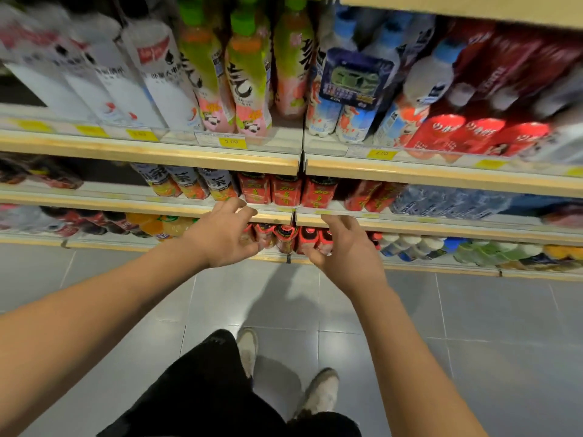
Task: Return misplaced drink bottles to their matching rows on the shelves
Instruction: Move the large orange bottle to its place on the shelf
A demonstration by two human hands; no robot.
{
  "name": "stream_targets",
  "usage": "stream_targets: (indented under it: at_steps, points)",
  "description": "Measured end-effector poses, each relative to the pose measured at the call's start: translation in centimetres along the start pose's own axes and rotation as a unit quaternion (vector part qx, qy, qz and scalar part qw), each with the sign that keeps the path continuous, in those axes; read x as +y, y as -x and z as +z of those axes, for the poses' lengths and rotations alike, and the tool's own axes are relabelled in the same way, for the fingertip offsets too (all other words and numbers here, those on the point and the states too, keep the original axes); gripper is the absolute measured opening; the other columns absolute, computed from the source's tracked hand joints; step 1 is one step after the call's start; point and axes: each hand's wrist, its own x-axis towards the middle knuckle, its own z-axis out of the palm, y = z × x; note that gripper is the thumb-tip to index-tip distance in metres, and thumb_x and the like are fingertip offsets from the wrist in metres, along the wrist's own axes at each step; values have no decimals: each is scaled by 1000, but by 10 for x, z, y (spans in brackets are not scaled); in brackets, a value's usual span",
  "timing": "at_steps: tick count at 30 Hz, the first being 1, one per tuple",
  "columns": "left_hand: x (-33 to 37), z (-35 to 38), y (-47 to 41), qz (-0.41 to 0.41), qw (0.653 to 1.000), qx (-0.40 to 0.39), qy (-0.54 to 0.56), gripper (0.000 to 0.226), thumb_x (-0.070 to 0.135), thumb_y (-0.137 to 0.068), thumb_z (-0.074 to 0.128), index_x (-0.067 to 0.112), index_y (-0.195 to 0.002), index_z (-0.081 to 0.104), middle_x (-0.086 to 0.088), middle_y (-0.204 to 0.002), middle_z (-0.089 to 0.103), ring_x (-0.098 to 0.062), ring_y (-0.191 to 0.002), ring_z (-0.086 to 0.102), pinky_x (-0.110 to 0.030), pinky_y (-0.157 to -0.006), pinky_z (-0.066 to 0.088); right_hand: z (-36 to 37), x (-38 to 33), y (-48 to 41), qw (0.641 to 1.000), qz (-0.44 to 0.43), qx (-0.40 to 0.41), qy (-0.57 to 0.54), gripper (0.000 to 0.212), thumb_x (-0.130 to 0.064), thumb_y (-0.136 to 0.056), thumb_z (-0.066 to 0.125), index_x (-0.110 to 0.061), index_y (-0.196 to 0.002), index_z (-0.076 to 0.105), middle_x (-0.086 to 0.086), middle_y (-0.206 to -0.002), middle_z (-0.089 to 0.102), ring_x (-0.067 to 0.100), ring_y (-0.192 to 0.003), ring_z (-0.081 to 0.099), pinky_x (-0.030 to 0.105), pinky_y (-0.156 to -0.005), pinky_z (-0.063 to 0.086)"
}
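Note:
Both my hands reach out in front of the drink shelves and hold nothing. My left hand [225, 236] has loosely curled fingers near the edge of the middle shelf [220, 209], below a row of red-labelled bottles [285, 189]. My right hand [342, 244] hangs beside it, fingers relaxed, in front of the red-and-black bottles [285, 236] on the lowest shelf. Green-capped bottles with pink labels [249, 74] stand on the upper shelf. A dark blue package [355, 77] leans among blue-capped bottles there.
White cartons [151, 77] fill the upper shelf's left, red bottles [467, 134] its right. Orange bottles [167, 225] and blue-capped bottles [407, 244] line the lowest shelf. Yellow price tags [232, 141] run along the shelf edges. Grey tiled floor [473, 342] and my legs lie below.

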Motion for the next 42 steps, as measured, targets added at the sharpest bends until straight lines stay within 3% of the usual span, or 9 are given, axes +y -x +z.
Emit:
stream_targets:
  at_steps: [7,14,21,29,37,42]
  points:
    - [63,-17,28,-22,999,23,24,82,62,-87,59,16,-150,36,-10,-154,31,-29,-143,30,-46,-114,35,-57,29,30,999,-36,-3,-22,75,-54,-92,69,-24,-154,39,2,-153,41,24,-139,43,42,-105,47]
    - [126,-20,40,-46,996,64,52,84,65,-85,59,18,-151,35,-8,-152,36,-26,-142,30,-42,-114,35,-99,61,60,997,-79,5,-9,72,-54,-93,66,-26,-154,40,2,-153,43,23,-139,45,41,-104,48]
    - [125,-17,65,-89,990,83,72,86,69,-85,57,19,-151,35,-9,-152,34,-26,-141,33,-41,-113,34,-106,49,67,992,-123,-2,3,70,-55,-93,67,-27,-152,43,1,-148,48,22,-131,52,38,-100,50]
    - [46,-10,116,-157,979,83,97,80,67,-85,57,20,-147,40,-7,-147,40,-28,-136,38,-45,-109,41,-64,-37,64,984,-169,-53,7,68,-53,-94,66,-27,-152,43,0,-148,49,22,-135,49,41,-105,47]
    - [-101,-13,165,-188,973,67,114,77,66,-85,58,21,-145,42,-7,-138,45,-27,-130,44,-43,-106,44,10,-160,36,982,-165,-91,28,63,-55,-93,63,-27,-147,47,2,-143,52,25,-132,51,45,-104,47]
    - [-189,-17,184,-189,973,40,126,75,63,-87,59,17,-144,43,-7,-139,43,-26,-129,44,-39,-107,42,59,-239,15,982,-135,-124,45,63,-60,-89,61,-31,-144,48,-4,-135,54,20,-122,55,38,-95,48]
